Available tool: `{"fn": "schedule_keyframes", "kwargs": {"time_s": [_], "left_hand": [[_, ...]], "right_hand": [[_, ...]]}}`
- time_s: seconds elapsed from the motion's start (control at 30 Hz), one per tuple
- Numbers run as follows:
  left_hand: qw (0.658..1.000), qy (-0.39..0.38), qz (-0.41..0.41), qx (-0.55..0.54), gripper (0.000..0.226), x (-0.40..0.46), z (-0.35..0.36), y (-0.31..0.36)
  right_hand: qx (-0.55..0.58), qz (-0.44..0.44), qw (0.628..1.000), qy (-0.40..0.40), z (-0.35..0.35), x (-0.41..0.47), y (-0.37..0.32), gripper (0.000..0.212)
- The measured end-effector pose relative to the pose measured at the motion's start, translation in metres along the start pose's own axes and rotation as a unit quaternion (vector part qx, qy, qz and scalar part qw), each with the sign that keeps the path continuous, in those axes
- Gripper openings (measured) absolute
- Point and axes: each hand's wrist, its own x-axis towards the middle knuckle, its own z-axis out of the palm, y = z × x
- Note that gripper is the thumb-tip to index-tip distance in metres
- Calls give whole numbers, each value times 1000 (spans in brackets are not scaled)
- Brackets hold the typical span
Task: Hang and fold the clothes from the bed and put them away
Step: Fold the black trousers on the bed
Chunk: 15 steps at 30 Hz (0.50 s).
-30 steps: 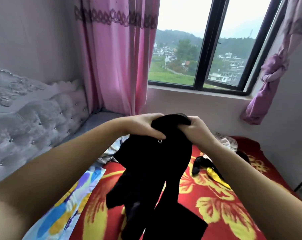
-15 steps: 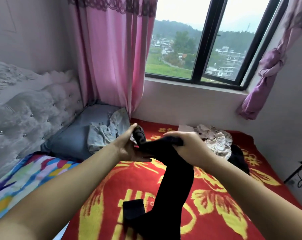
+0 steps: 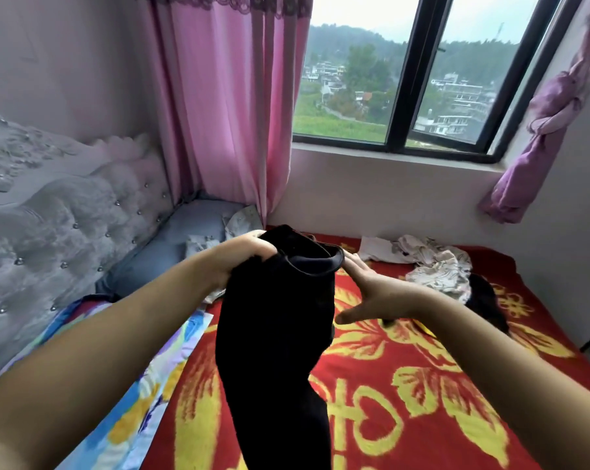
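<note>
A black garment (image 3: 276,334) hangs in front of me above the bed, its top hem open like a tube and its length dropping out of view at the bottom. My left hand (image 3: 242,256) is shut on the upper left edge of that hem. My right hand (image 3: 371,290) is spread flat with fingers apart, its fingertips at the right side of the hem; whether it grips the cloth I cannot tell. On the red and yellow blanket (image 3: 405,395) lie a pale patterned garment (image 3: 435,266) and a dark garment (image 3: 486,300) at the far right.
A grey pillow (image 3: 171,239) with a light crumpled cloth (image 3: 239,222) lies by the tufted headboard (image 3: 66,225). A multicoloured sheet (image 3: 141,401) edges the bed's left side. Pink curtain (image 3: 225,113) and window (image 3: 405,96) stand behind; a knotted purple curtain (image 3: 537,137) hangs right.
The black garment has been turned so its open hem faces up. My right hand has let go of its fistful and spread open beside the hem; my left hand has kept its hold.
</note>
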Motion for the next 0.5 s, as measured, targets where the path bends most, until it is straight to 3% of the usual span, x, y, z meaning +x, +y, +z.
{"fn": "schedule_keyframes", "kwargs": {"time_s": [0.13,0.2,0.27,0.37,0.4,0.47,0.5], "left_hand": [[1000,13,-14,-4,24,-23,-38,15],[999,23,-32,0,34,-40,-60,12],[999,25,-39,-3,45,-56,-80,4],[997,49,-51,34,51,-77,-107,-7],[995,66,-64,47,52,-85,-118,-10],[987,110,-95,68,44,-105,-146,-16],[981,153,-96,74,29,-118,-160,-17]], "right_hand": [[74,-43,987,135,16,37,-26,92],[83,-63,983,154,7,55,-40,93],[16,-106,992,72,4,76,-60,89],[-69,-133,966,-211,34,106,-105,41],[-83,-121,954,-261,49,113,-118,31],[-115,-107,950,-271,68,130,-139,5],[-134,-121,956,-232,67,140,-150,12]]}}
